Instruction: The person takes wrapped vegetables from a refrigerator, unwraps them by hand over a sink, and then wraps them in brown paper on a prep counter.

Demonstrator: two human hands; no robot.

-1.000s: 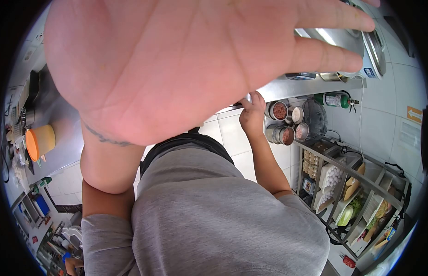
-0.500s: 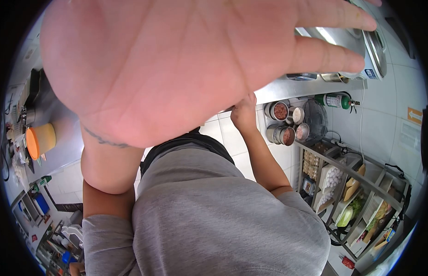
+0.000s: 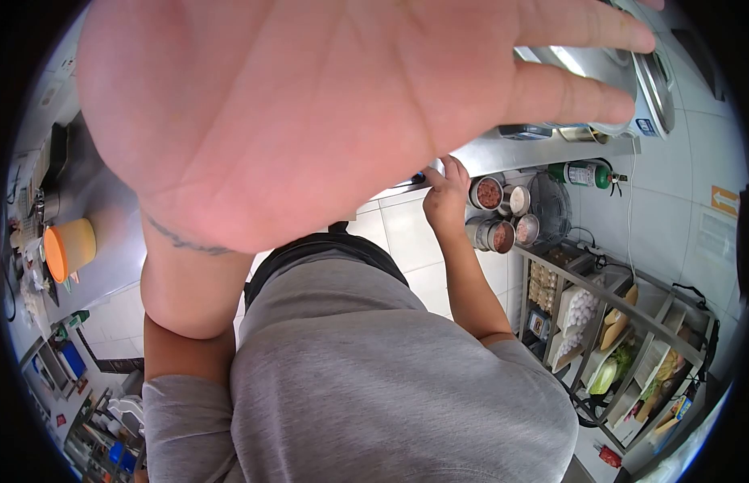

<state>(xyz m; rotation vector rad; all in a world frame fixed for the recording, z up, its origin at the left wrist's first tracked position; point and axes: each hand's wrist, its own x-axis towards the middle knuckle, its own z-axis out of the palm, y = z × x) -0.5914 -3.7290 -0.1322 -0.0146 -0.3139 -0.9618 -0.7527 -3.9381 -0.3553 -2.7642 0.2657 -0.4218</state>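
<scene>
My left hand (image 3: 294, 121) fills the upper part of the view, very close to the camera. Its palm faces me, with the fingers pointing right and spread apart, and nothing is in it. Beyond its lower edge is my right hand (image 3: 447, 197), beside the front edge of a steel counter (image 3: 503, 154). The right hand's fingers are bent at a small dark, bluish thing (image 3: 419, 178), largely hidden behind my left palm, so its kind does not show.
Metal pots (image 3: 489, 193) of pinkish food stand right of my right hand, below the counter. A green cylinder (image 3: 582, 174) is by the wall. A rack (image 3: 624, 322) holds eggs and vegetables. On the left counter (image 3: 109, 217) sits an orange-lidded tub (image 3: 71, 249).
My right hand has moved slightly right and its fingers have shifted, showing more of the dark bluish thing. My left hand stays spread in nearly the same place.
</scene>
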